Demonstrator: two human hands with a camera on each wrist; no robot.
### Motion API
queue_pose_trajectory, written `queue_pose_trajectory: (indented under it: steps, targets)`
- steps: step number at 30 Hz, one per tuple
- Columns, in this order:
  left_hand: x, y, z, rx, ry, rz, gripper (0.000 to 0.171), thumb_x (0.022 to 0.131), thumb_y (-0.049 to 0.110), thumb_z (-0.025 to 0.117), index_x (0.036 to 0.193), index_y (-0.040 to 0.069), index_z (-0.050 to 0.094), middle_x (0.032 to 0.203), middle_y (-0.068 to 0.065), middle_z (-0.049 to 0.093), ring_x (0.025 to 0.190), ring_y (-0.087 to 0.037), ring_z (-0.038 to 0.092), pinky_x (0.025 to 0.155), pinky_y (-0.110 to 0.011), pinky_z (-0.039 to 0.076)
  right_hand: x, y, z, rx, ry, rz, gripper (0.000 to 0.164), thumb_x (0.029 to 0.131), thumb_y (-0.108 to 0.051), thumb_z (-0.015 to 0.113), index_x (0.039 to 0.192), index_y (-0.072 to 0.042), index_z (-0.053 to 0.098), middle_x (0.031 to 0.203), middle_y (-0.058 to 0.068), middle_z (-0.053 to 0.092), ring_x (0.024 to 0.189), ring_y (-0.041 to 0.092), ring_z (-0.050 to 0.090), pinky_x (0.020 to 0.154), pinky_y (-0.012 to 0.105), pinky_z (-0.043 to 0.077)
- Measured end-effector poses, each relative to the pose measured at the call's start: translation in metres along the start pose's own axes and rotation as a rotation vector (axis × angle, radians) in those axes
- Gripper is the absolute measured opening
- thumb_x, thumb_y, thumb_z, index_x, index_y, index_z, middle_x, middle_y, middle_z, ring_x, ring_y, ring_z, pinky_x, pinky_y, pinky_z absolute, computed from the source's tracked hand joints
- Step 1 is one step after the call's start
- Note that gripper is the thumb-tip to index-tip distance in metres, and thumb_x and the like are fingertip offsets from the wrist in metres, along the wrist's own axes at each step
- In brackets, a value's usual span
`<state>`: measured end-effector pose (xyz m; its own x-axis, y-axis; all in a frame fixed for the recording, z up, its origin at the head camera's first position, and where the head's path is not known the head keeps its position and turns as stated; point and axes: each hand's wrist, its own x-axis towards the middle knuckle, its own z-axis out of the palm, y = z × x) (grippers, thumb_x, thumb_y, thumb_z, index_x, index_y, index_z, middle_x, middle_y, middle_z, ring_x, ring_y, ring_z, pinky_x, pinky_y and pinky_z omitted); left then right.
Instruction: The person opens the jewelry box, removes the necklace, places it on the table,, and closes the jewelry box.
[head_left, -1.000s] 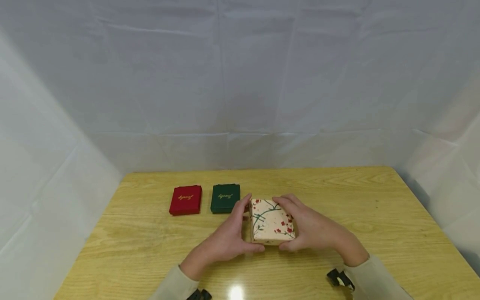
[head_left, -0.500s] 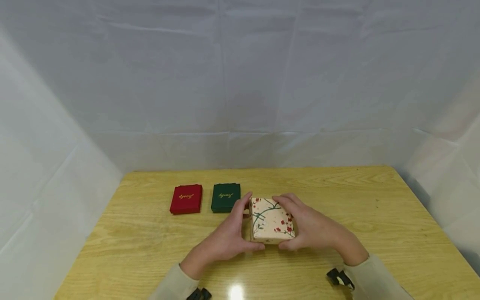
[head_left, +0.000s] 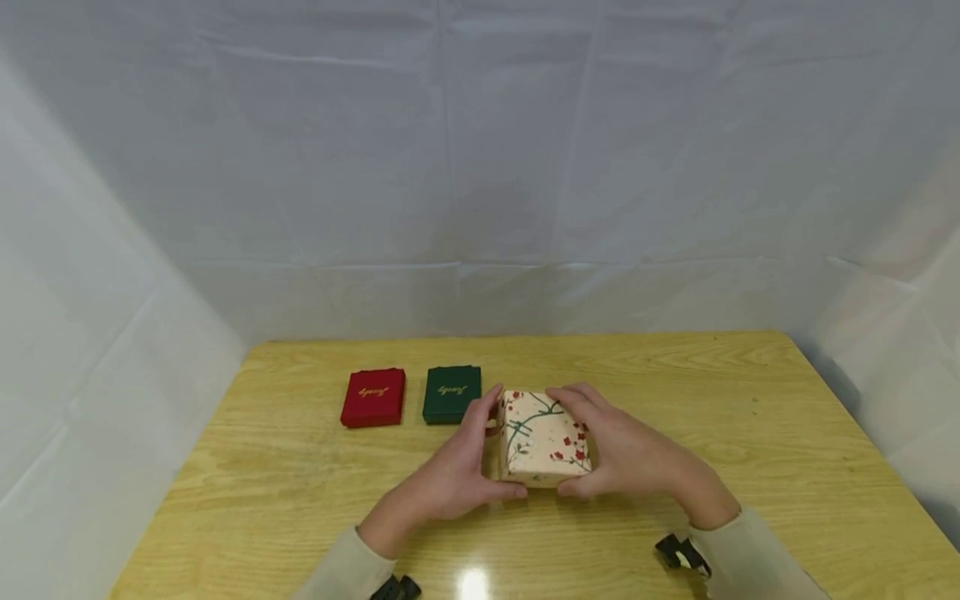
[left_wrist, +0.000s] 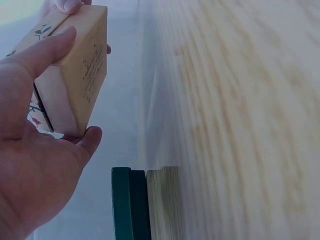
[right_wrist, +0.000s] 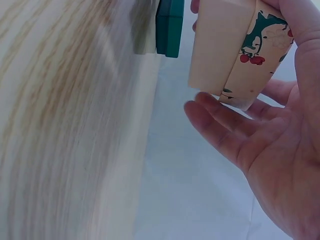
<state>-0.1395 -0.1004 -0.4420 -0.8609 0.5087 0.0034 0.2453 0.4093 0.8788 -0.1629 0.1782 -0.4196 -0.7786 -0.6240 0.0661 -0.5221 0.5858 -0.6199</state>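
Between my two hands is a square cream cardboard box (head_left: pixel 545 437) with a pattern of red blossoms and green branches on its lid. My left hand (head_left: pixel 459 467) grips its left side, thumb at the near edge and fingers at the far edge. From the right, my right hand (head_left: pixel 626 454) grips it the same way. Both wrist views show the box (left_wrist: pixel 82 75) held above the table, with a seam between lid and base. Small dark print covers its underside in the left wrist view. The inside of the box is hidden.
A red box (head_left: pixel 373 397) and a green box (head_left: pixel 452 393), both with gold lettering, lie on the wooden table (head_left: pixel 285 492) to the left. The green one is close to my left fingertips. White cloth (head_left: pixel 480 167) hangs behind the table and at both sides.
My hands keep their grip on the cream box. The box has shifted very slightly, its far edge a little higher in the head view. The red and green boxes stay put.
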Motion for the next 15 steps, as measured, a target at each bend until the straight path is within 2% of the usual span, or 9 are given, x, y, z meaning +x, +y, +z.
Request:
queue_pose_trajectory:
  steps: [8,15]
  targets:
    - [-0.003,-0.003,-0.002,0.09,0.021,0.009,0.12,0.084,0.025,0.094,0.17,0.015,0.01,0.164,-0.007,0.027,0.146,-0.029,0.042,0.118,-0.047,0.04,-0.005,0.003,-0.006,-0.094,0.041,-0.023,0.125,0.065,-0.045,0.1,0.166,-0.015,0.032,0.162,0.007,0.038,0.141,0.027,0.046,0.112,0.054,0.045]
    - [-0.006,-0.004,-0.003,0.126,0.035,0.001,0.115,0.084,0.025,0.093,0.168,0.017,0.016,0.162,-0.008,0.029,0.144,-0.029,0.043,0.118,-0.051,0.038,-0.014,0.007,-0.015,-0.122,0.057,-0.015,0.126,0.068,-0.052,0.098,0.167,-0.015,0.03,0.165,0.01,0.036,0.147,0.033,0.041,0.115,0.059,0.04]
